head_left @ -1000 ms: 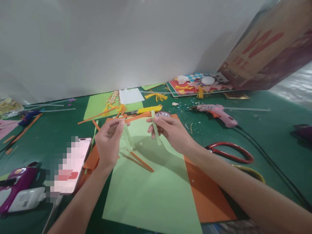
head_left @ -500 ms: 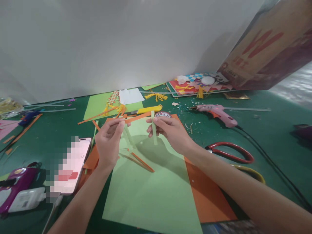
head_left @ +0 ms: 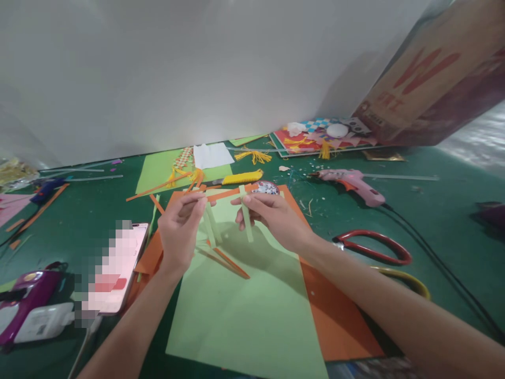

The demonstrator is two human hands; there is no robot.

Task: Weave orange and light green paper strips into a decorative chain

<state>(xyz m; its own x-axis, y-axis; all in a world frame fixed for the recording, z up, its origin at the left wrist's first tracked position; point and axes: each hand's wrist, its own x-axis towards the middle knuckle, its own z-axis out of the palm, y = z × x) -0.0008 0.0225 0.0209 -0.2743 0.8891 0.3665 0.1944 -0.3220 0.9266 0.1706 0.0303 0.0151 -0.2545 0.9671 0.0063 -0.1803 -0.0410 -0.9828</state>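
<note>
An orange paper strip stretches between my two hands above a light green sheet. Thumb and fingers of my left hand are closed on its left part, where a folded pale green strip hangs down. My right hand pinches another pale green strip, which crosses the orange one, whose right end sticks out beyond it. Below lies a folded orange strip on the sheet. My fingers partly hide how the strips meet.
Behind the hands are a yellow cutter knife and yellow tassels. A pink glue gun and red-handled scissors lie right. A phone rests left. Orange sheets lie underneath; a paper bag stands back right.
My right hand has shifted slightly left and down with its green strip, which now tilts and sits nearer my left hand. More of the orange strip's end shows. My left hand moved slightly right.
</note>
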